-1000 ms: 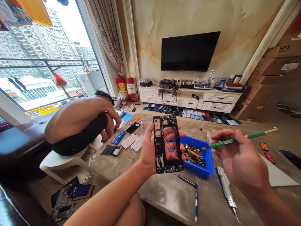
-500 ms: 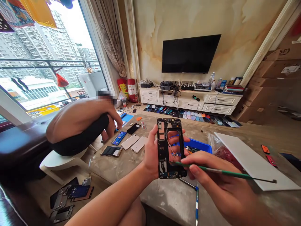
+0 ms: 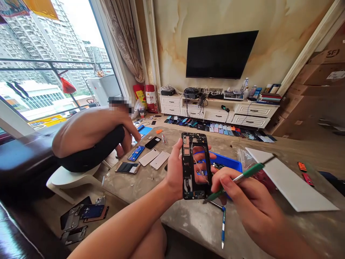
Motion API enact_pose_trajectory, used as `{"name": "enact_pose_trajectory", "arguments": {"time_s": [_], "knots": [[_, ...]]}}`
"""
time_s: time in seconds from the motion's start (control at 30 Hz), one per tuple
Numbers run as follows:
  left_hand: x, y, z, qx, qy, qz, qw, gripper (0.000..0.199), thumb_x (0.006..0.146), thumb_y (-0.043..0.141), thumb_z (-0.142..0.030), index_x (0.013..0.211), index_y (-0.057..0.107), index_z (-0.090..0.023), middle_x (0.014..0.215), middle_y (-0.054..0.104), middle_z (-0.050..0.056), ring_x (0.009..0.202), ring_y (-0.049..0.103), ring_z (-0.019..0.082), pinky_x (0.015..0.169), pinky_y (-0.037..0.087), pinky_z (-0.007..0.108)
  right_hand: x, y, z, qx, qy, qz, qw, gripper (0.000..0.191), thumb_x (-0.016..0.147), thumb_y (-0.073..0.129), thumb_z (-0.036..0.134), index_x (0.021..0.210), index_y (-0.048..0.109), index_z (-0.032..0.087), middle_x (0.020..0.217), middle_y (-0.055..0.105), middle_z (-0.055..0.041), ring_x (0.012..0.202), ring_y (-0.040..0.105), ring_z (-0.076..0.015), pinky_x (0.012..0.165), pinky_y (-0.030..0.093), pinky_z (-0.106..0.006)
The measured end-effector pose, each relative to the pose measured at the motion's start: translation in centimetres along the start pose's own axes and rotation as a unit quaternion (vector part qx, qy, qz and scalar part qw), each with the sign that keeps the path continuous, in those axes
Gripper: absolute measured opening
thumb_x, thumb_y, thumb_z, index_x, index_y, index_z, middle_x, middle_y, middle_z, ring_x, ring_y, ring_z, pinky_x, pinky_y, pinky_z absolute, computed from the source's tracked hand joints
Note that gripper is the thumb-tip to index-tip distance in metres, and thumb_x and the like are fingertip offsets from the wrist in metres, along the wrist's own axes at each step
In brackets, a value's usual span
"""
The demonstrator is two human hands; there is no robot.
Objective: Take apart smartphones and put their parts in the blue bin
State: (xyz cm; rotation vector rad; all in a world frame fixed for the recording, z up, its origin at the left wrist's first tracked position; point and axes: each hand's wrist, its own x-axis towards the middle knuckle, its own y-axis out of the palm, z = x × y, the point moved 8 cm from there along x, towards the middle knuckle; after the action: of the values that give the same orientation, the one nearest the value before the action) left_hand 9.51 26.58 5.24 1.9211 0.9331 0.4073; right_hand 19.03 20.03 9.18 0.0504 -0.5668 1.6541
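Observation:
My left hand is closed around a black phone frame, holding it upright above the table. The frame has a large opening on its right side, and my fingers show through it. Small circuit parts sit at its top and bottom edges. In my right hand is a thin green pry tool with dark metal ends, pinched between thumb and fingers. Its lower tip is near the bottom right corner of the frame; whether it touches I cannot tell. Its other end points up to the right.
A blue tray of small parts stands behind my hands. A blue-and-white pen-like tool lies in front. Phones lie at left, a white board at right. A person crouches on a white chair.
The pry tool has swung from lying nearly level across the frame to slanting, its far end now raised and its near tip down at the frame's lower right corner. The left hand still holds the frame.

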Motion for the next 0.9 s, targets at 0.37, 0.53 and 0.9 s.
{"name": "enact_pose_trajectory", "arguments": {"time_s": [0.37, 0.53, 0.9], "knots": [[-0.4, -1.1, 0.0, -0.034, 0.026, -0.081, 0.996, 0.068, 0.094, 0.034, -0.068, 0.113, 0.066, -0.011, 0.096, 0.070, 0.017, 0.071, 0.068, 0.025, 0.048, 0.048, 0.029, 0.2, 0.5, 0.8, 0.090, -0.001, 0.002, 0.996, 0.018, 0.097, 0.059, 0.033, 0.089, 0.072, 0.024, 0.078, 0.069, -0.0012, 0.067, 0.067, -0.0129, 0.062, 0.058, -0.020], [-1.4, -0.6, -0.9, -0.034, 0.039, -0.142, 0.989, 0.071, 0.095, 0.025, -0.067, 0.114, 0.063, -0.009, 0.096, 0.068, 0.017, 0.071, 0.067, 0.027, 0.054, 0.055, 0.038, -0.6, -0.8, 3.7, -0.065, -0.113, 0.017, 0.991, 0.013, 0.089, 0.070, 0.019, 0.097, 0.074, 0.028, 0.092, 0.075, -0.0009, 0.086, 0.074, -0.0162, 0.072, 0.061, -0.018], [-1.3, -0.8, -1.6, -0.062, 0.072, -0.137, 0.986, 0.065, 0.095, 0.028, -0.066, 0.099, 0.062, -0.010, 0.092, 0.065, 0.013, 0.072, 0.065, 0.025, 0.064, 0.058, 0.043, -3.0, -0.2, 5.1, -0.262, -0.293, 0.046, 0.919, 0.027, 0.086, 0.071, 0.010, 0.110, 0.073, 0.022, 0.103, 0.076, -0.0042, 0.086, 0.075, -0.0105, 0.083, 0.056, -0.008]]}}
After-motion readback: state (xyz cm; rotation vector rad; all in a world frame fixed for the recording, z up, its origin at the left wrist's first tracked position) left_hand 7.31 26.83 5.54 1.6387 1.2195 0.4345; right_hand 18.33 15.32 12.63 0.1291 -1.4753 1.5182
